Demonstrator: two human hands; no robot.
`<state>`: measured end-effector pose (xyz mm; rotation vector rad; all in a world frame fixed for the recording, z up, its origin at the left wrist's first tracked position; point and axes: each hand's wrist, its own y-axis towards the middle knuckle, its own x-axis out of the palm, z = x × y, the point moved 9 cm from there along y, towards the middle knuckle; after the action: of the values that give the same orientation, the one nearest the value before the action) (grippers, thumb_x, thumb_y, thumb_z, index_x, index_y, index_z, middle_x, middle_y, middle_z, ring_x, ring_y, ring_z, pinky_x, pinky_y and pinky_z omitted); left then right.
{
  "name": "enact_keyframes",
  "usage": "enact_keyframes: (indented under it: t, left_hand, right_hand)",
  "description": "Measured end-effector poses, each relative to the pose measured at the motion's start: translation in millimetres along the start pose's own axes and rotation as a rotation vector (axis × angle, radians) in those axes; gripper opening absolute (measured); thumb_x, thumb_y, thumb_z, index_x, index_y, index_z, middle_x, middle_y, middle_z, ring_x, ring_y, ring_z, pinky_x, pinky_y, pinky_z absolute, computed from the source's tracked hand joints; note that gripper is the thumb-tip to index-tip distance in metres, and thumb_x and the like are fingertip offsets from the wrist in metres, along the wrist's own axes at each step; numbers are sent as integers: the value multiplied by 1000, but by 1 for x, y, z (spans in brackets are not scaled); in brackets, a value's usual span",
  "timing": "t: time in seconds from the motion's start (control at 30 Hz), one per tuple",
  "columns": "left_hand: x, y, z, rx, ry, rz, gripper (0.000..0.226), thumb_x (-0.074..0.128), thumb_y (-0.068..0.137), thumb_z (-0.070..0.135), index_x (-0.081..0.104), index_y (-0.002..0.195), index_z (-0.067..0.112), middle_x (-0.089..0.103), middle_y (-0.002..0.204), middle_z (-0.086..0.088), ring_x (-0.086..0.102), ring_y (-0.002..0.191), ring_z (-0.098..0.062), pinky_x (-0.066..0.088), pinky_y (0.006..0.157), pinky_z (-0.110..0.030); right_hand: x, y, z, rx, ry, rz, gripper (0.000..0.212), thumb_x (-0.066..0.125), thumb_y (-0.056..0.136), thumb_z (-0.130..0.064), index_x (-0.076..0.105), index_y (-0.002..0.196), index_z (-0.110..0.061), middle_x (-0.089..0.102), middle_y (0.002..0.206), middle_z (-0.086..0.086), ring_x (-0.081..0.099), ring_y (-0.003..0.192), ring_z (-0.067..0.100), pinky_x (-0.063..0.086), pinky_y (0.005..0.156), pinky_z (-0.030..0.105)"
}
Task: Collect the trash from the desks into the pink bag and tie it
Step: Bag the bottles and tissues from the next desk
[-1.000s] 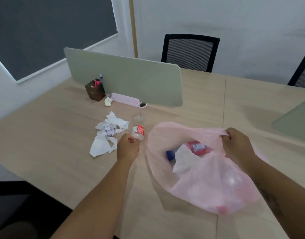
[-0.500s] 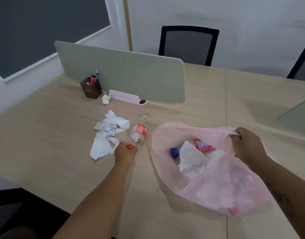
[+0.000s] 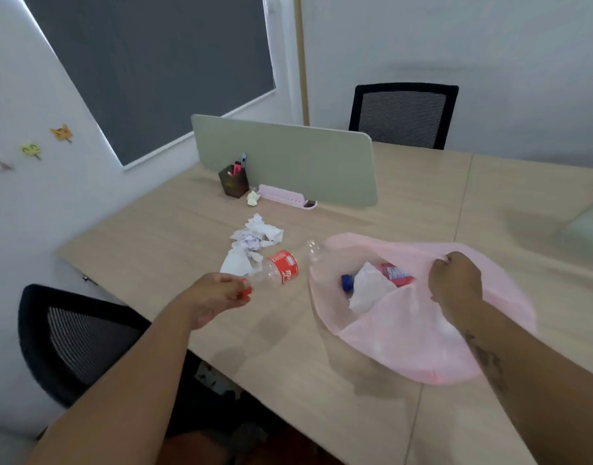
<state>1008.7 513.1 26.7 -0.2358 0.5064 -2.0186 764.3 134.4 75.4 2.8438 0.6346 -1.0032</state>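
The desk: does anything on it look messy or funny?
Yes. A pile of crumpled tissues lies loose on the desk left of the pink bag, and one small paper wad sits beside the pen holder. Nothing looks spilled.

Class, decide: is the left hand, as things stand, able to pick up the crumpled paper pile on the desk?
Probably not yet: the left hand grips the bottle by its cap end. Otherwise nothing blocks the paper pile just beyond it.
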Motion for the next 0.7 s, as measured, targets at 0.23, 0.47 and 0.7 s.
enact_keyframes:
  t: [0.23, 0.47, 0.7]
  left_hand:
    - [96, -37, -16, -37, 51, -187, 24, 69, 89, 9, 64, 107, -7, 70, 103, -21, 69, 88, -25, 59, 77, -27]
    - [217, -29, -14, 9, -8, -377, 22, 67, 91, 11, 65, 110, -2, 68, 102, -16, 66, 94, -25, 56, 91, -32]
    - [174, 36, -13, 114, 147, -10, 4, 64, 87, 8, 66, 91, 9, 67, 86, -10, 62, 72, -21, 55, 63, -27]
  right_hand:
    - [-40, -19, 12, -27, 51, -28, 24, 35, 93, -14, 55, 89, -2, 58, 86, 13, 63, 83, 41, 56, 78, 50]
    - [-59, -19, 22, -69, 74, -58, 27, 33, 90, -10, 59, 90, -1, 63, 87, 17, 57, 66, 31, 57, 72, 50]
    - [-30, 5, 15, -44, 60, -66, 28, 34, 90, -11, 61, 84, -11, 64, 81, 6, 62, 60, 27, 58, 68, 44]
